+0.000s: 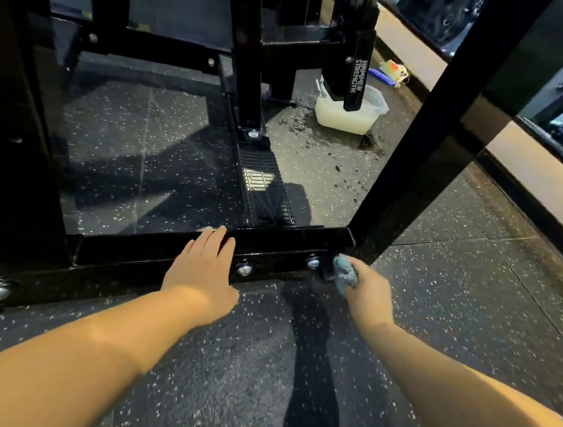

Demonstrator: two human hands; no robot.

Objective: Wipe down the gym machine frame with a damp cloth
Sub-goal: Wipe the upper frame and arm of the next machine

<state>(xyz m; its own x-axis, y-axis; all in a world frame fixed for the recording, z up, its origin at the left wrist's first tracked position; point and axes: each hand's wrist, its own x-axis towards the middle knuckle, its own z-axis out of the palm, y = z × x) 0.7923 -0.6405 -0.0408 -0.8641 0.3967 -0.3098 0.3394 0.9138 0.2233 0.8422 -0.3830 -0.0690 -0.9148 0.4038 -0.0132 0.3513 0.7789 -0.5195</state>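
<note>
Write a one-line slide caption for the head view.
With left hand flat on the black base bar, right hand holds a blue cloth at its corner.

Cloth (pixel 345 275) against black frame (pixel 289 238), right hand (pixel 370 292).

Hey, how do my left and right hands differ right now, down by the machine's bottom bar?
The left hand lies flat with straight fingers on the bottom bar; the right hand is curled around a blue cloth. The left hand holds nothing and sits mid-bar, while the right hand is at the bar's right corner. Both reach low toward the same bar.
</note>
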